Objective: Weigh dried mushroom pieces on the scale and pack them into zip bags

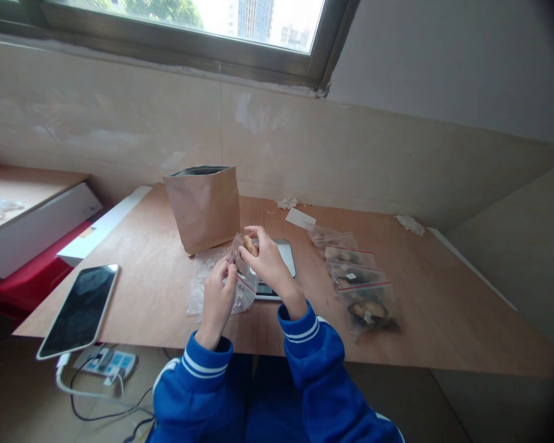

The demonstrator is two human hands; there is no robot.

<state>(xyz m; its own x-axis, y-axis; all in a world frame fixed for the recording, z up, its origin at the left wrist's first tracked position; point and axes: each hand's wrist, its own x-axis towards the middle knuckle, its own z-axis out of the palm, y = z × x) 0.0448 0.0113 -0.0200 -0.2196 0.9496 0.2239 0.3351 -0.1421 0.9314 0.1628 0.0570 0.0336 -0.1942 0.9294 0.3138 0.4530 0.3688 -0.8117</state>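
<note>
My right hand (265,258) pinches a tan-brown piece that looks like a dried mushroom (250,246). It is held by the mouth of a clear zip bag (245,277) with a red seal line. My left hand (219,289) grips that bag's edge between thumb and fingers. Beneath my hands lies a white kitchen scale (285,255), its display partly covered. Other clear plastic bags (197,289) lie loosely to the left of the scale. Just behind them stands an open brown paper bag (207,209); its contents are hidden.
Several filled zip bags (372,311) with small labels lie in a row on the right. A white card (300,219) and crumpled scraps (287,203) sit near the wall. At the left table edge rests a phone (80,311) with a cable, above a power strip (106,362).
</note>
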